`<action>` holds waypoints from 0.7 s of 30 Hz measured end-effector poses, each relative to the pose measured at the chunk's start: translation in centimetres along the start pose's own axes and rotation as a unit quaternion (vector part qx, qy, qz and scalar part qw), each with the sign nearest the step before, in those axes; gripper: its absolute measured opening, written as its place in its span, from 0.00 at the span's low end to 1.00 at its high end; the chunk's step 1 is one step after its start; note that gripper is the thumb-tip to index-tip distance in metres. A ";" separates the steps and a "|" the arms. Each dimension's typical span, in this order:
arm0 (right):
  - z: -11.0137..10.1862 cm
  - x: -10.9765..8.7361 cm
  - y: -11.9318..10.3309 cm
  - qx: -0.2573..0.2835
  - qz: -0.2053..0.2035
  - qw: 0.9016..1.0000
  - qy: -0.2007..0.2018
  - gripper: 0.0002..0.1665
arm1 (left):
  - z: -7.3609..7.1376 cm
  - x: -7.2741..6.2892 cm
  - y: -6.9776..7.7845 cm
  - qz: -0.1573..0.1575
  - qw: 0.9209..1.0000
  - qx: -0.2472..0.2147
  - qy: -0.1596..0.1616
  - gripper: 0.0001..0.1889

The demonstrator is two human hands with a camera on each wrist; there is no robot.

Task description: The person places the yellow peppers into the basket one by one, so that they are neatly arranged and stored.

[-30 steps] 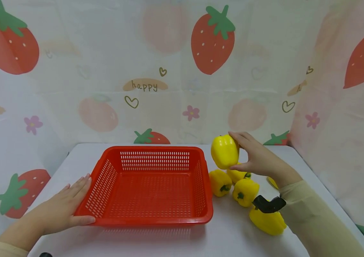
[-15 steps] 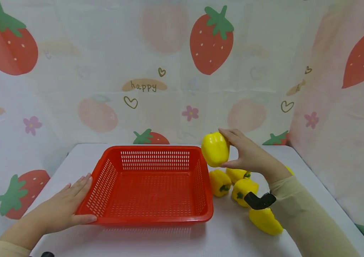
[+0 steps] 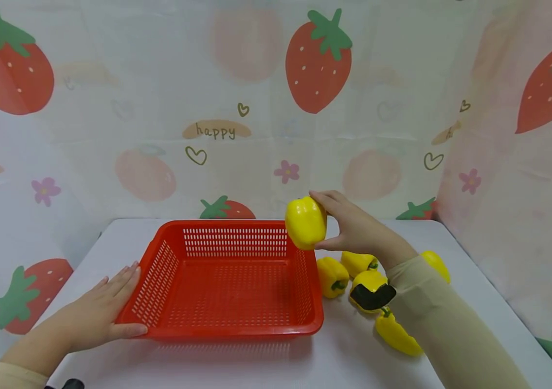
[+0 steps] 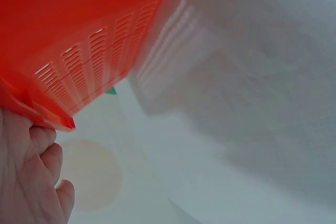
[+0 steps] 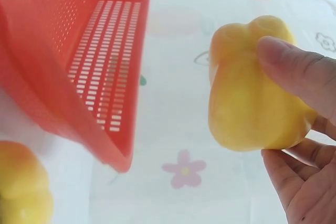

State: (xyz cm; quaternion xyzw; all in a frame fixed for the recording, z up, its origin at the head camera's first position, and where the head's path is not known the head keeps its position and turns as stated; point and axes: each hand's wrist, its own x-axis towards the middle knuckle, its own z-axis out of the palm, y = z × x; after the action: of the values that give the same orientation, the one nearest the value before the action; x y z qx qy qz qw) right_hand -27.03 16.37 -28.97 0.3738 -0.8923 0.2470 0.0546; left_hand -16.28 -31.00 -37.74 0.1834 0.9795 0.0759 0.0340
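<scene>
My right hand (image 3: 356, 227) pinches a yellow bell pepper (image 3: 305, 224) between thumb and fingers, holding it up by the back right corner of a red plastic basket (image 3: 237, 331). In the right wrist view the thumb (image 5: 299, 72) lies across the pepper's side, with fingers beneath. My left hand (image 3: 93, 313) rests against the basket's left rim, its fingers extended and its thumb at the near corner. The left wrist view shows the palm (image 4: 26, 177) under the rim. Slotted walls surround the basket's bare floor.
Right of the basket lie several yellow bell peppers, one touching or close to its wall (image 3: 332, 277), another near the front (image 3: 397, 335) and one partly behind the right forearm (image 3: 435, 265). A white cloth covers the table (image 3: 198, 367). Strawberry-print sheets (image 3: 217, 70) stand behind and at both sides.
My right hand has carried the bell pepper leftward and slightly up, from above the other peppers to the basket's back right corner. The left hand and basket have stayed nearly still.
</scene>
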 end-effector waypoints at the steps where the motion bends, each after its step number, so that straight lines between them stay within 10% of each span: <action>1: 0.1 0.2 -0.2 0.001 0.000 1.000 -0.002 0.57 | 0.0 0.0 0.0 -0.002 1.000 -0.002 0.000 0.59; 21: 1.9 3.3 -2.1 0.005 -0.003 1.000 -0.027 0.55 | -0.2 0.1 0.3 -0.010 1.000 -0.001 -0.007 0.60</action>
State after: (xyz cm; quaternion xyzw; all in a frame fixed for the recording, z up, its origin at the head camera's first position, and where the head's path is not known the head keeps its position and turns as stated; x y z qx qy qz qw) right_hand -27.80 12.12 -28.84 0.3837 -0.8911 0.2406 0.0291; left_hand -16.27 -30.74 -37.45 0.1743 0.9810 0.0753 0.0413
